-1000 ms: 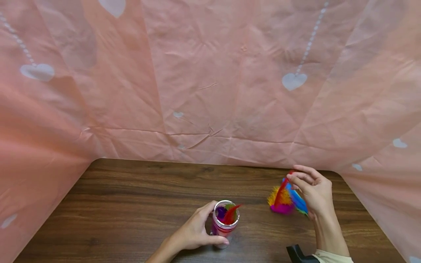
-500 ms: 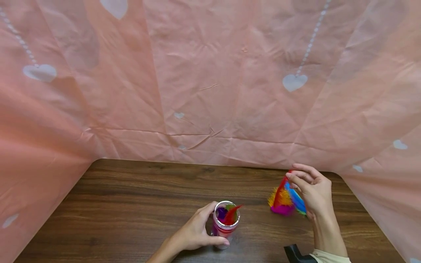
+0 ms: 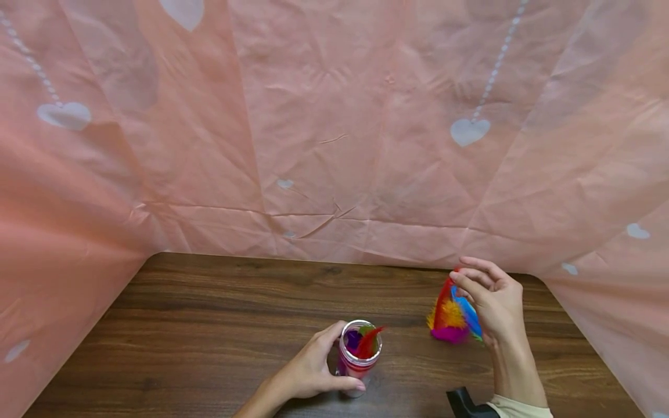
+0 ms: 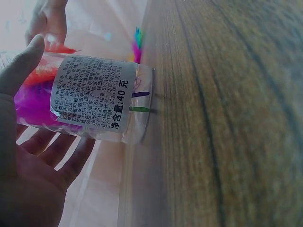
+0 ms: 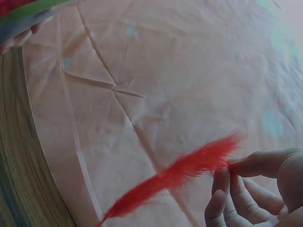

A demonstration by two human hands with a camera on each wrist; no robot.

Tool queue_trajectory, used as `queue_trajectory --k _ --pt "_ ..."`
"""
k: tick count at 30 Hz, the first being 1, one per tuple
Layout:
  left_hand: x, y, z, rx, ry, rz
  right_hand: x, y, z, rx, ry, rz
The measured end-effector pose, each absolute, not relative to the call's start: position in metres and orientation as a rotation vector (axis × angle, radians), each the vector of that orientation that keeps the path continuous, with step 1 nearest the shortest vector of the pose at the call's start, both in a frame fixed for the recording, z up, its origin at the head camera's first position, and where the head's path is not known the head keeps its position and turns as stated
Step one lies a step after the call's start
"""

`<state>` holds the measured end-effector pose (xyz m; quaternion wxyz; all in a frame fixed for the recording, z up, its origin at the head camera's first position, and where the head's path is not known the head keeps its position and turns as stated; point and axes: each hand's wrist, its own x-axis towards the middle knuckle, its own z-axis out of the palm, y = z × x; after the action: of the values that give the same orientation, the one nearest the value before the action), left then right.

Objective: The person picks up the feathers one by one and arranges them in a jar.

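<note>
My left hand [image 3: 313,364] wraps round a clear plastic jar [image 3: 358,363] standing on the table. The jar has no lid on and holds purple, green and red feathers; one red feather [image 3: 369,341] pokes above the rim. In the left wrist view a white printed label [image 4: 94,92] faces the camera. Off to the right, my right hand [image 3: 493,296] pinches a red feather [image 5: 175,177] between thumb and fingertips, its other end pointing down. In the head view that feather overlaps a small pile of orange, magenta and blue feathers [image 3: 450,334] on the table.
The dark wood table [image 3: 219,325] ends at the back against a pink cloth curtain [image 3: 334,145] with white hearts, which also hangs on both sides. A black strap piece [image 3: 467,403] sits by the right sleeve [image 3: 520,408].
My right hand has shifted slightly left and up with the red feather, which now hangs more upright. My left hand and the jar stay put.
</note>
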<state>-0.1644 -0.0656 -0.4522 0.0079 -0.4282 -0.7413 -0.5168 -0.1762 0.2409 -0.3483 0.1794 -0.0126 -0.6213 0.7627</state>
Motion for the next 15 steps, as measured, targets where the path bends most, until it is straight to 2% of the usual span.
queue_trajectory --k 15 --pt "-0.165 -0.066 -0.451 -1.333 -2.322 -1.638 -0.177 0.229 -0.342 -0.006 -1.749 2.168"
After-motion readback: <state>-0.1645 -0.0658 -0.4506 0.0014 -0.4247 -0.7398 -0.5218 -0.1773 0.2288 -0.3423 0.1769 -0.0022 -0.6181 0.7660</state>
